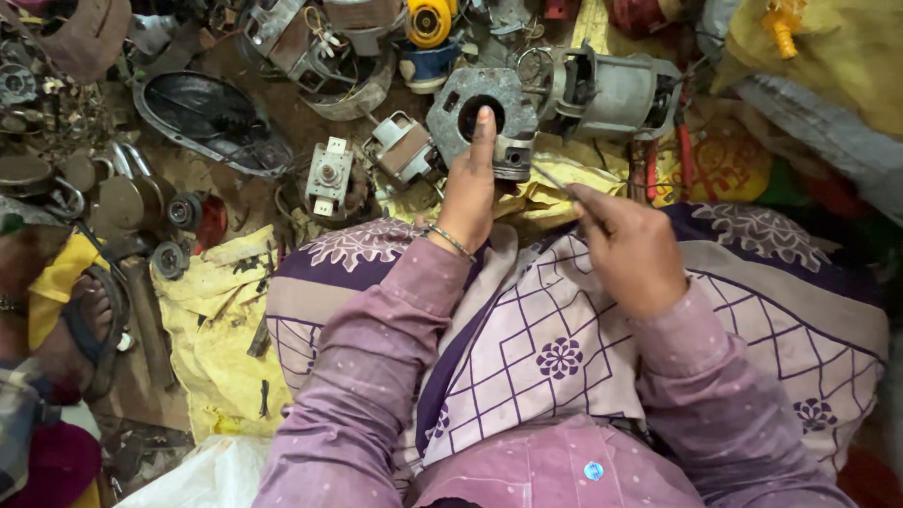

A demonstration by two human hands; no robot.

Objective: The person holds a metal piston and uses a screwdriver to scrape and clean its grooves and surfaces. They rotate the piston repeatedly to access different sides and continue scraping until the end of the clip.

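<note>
Holding a grey metal motor housing (483, 120) up in front, the left hand (467, 193) grips it from below with the index finger stretched straight up across its round dark opening, the rest of the fingers wrapped behind it. The right hand (628, 246) is curled shut, pinching a thin metal tool (550, 179), probably a small screwdriver, whose tip points at the lower right corner of the housing, touching it or just about.

The housing sits above the person's lap, over a crumpled yellow cloth (541, 198), right next to a bigger grey motor body (611, 94) on its right. A purple patterned garment (564, 339) covers the knees.

The floor around is pure junk pile: a small motor (403, 149) with wires just left of the housing, a square white part (329, 174) beyond that, a dark oval cover (212, 118), a yellow round piece (429, 21) up top, and red-handled pliers (685, 155) off to the right. Someone else's sandalled foot (80, 325) shows at the left edge.
</note>
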